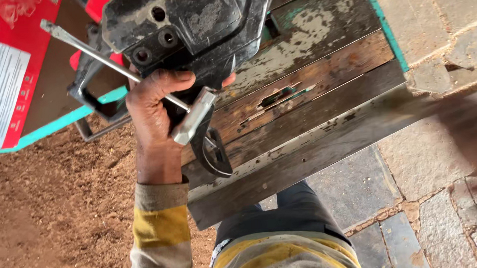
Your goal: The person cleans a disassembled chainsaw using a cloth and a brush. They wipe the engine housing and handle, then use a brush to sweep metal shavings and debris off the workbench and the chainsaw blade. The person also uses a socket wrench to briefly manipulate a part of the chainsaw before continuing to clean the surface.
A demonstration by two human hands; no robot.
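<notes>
My left hand (153,113) is closed around a silver T-shaped socket wrench (194,119) and presses it against the lower part of a dirty black machine body (191,23). The wrench's thin bar (93,52) runs up to the left past the machine. A black curved handle piece (214,156) hangs below my fingers over the bench. My right hand (466,140) is only a blurred shape at the right edge, apart from the machine; its fingers cannot be made out.
The machine rests on a worn wooden bench (312,93) with flaking paint and a teal edge (387,31). A red box with a white sheet (5,80) lies at the upper left. Sawdust (54,211) covers the ground on the left, stone pavers (427,158) on the right.
</notes>
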